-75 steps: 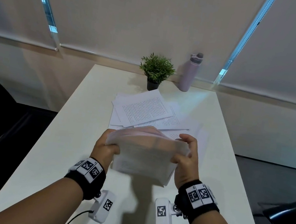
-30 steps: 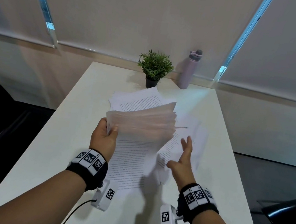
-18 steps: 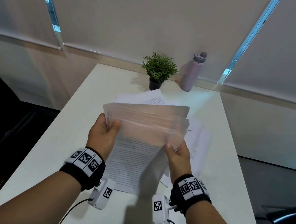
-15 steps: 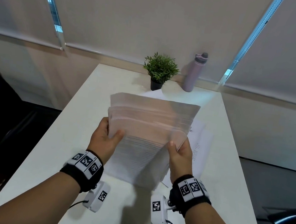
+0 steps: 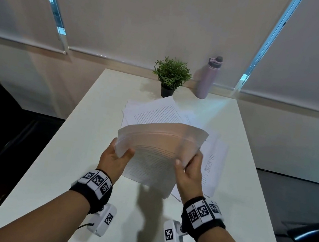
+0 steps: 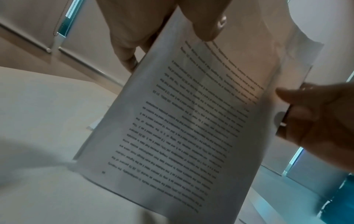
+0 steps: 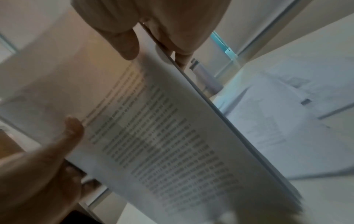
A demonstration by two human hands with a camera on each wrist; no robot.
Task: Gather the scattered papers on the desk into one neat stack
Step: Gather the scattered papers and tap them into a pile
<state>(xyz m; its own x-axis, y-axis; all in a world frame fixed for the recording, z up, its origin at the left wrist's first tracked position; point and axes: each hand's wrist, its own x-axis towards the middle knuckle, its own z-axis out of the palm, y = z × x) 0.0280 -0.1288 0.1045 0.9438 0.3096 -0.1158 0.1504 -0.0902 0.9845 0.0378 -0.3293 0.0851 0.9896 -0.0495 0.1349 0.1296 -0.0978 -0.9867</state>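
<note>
Two hands: both are gripping one bundle of papers above the desk (image 5: 71, 149).
Left hand (image 5: 114, 160): it is pinching the bundle's left edge, thumb lying on the near printed face and fingers curling behind.
Held papers (image 5: 158, 149): the bundle is standing tilted over the middle of the desk, its top bowing toward the far side; whether its lower edge is touching the desk I cannot tell.
Right hand (image 5: 190, 173): it is clamping the bundle's right edge, thumb in front and fingers wrapping behind.
Loose papers (image 5: 155, 112): several printed sheets are lying fanned on the desk beyond and to the right of the bundle, overlapping one another.
Potted plant (image 5: 171, 76): it is standing at the far edge, just beyond the loose sheets.
Bottle (image 5: 208, 77): the lilac bottle is standing upright to the right of the plant.
</note>
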